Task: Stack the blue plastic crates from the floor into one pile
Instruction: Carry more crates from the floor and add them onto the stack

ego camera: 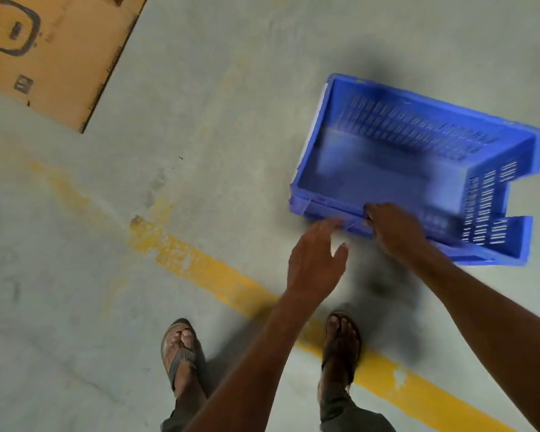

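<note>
Crate (387,169): I judge it light, stiff, empty (blurred).
Right hand (393,229): clasps near rim.
Left hand (315,263): open, beside rim.

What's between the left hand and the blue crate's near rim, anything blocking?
Nothing visible. The left hand is open, just short of the blue crate, with only bare floor between. The right hand already grips the near rim beside it.

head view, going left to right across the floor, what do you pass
flat brown cardboard sheet → worn yellow painted floor line → open left hand → right hand gripping the near rim → blue perforated plastic crate
</note>
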Available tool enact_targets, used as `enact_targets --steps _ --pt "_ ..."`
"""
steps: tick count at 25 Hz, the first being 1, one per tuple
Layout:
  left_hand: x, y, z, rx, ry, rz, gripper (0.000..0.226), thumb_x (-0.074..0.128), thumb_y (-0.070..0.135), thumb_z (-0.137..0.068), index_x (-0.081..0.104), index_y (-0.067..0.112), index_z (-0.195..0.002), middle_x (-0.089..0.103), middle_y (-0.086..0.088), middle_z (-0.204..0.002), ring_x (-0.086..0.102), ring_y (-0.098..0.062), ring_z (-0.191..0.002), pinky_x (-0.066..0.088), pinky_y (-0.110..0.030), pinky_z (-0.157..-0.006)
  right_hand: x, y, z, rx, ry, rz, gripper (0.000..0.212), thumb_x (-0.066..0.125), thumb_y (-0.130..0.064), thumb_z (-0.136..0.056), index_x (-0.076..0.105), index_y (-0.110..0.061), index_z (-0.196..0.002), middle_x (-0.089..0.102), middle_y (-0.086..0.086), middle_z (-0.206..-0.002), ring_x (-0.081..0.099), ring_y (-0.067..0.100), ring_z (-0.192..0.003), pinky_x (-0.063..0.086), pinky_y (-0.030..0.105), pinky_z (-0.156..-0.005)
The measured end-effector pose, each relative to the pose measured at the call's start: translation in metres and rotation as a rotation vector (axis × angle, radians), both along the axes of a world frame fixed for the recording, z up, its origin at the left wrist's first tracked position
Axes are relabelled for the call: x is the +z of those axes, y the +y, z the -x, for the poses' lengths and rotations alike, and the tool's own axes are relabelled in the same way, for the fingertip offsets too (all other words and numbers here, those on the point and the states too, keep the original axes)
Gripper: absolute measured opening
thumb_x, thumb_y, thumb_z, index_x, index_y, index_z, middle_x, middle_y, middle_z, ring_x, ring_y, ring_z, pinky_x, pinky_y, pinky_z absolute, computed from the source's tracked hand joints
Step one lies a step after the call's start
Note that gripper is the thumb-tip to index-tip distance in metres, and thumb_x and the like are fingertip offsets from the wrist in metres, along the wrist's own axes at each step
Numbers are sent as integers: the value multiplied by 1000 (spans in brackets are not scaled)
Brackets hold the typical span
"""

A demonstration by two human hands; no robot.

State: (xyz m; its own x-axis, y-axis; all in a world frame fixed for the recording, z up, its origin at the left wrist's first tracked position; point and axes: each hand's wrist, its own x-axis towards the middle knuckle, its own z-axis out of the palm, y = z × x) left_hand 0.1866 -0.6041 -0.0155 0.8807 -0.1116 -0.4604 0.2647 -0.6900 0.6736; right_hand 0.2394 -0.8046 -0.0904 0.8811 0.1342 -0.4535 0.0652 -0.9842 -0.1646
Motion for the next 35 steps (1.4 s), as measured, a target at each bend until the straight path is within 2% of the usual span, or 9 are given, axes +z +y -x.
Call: enact_targets --steps 4,7,9,11,15,23,27,31,35 --pt "30 40 -23 -414 -446 -465 86 74 34 -82 33 17 -155 30 -3 -162 19 -30 -152 15 -49 -123 106 42 -21 156 40 -56 15 66 -27 -88 59 -19 -98 72 9 -92 68 35 -89 50 38 -69" --pt "97 85 -45 -447 -557 -523 57 79 49 -71 66 18 -117 69 -4 -119 56 -30 -127 25 -51 -116 184 76 -10 243 58 -168 19 65 -28 -90 58 -22 -106 70 4 -96 67 27 -92 49 38 -74" --pt "152 119 -49 -526 -496 -602 47 76 63 -68 66 22 -90 73 -3 -85 70 -28 -89 46 -40 -86 224 108 5 203 9 -320 28 67 -30 -89 61 -23 -115 70 2 -103 64 25 -98 51 39 -80" --pt "199 160 -44 -537 -318 -657 56 65 76 -70 61 22 -84 72 -4 -80 70 -29 -80 39 -33 -62 253 137 23 54 -11 -490 42 70 -39 -85 60 -28 -125 68 -3 -117 61 22 -110 48 40 -93" --pt "281 270 -23 -366 -212 -686 79 50 92 -56 62 18 -79 67 -1 -68 65 -28 -73 40 -31 -57 290 188 51 118 -6 -265 88 75 -69 -62 48 -28 -135 60 -1 -128 53 26 -119 37 44 -103" --pt "414 397 84 -351 -208 -566 60 77 70 -64 61 26 -102 73 1 -92 66 -28 -94 45 -36 -78 453 373 97 280 -342 -322 38 79 -55 -63 64 -27 -83 63 -8 -80 58 19 -82 38 36 -73" --pt "461 454 111 -284 -217 -575 27 72 39 -83 63 29 -107 74 -3 -97 66 -30 -99 44 -34 -68 534 464 110 454 -257 -242 31 81 -39 -65 64 -28 -88 66 -7 -85 62 21 -87 39 36 -73" --pt "512 533 156 -176 -260 -629 22 65 37 -88 61 28 -108 74 -6 -96 67 -32 -95 30 -33 -62 591 564 117 686 -158 -3 33 70 -21 -70 63 -26 -102 69 0 -97 66 26 -96 49 34 -72" --pt "565 633 163 24 -73 -204 36 68 64 -81 67 31 -94 72 12 -87 66 -12 -84 46 -30 -66 631 662 132 814 -160 -29 35 62 -17 -78 65 -29 -111 71 5 -103 65 30 -102 47 35 -78"
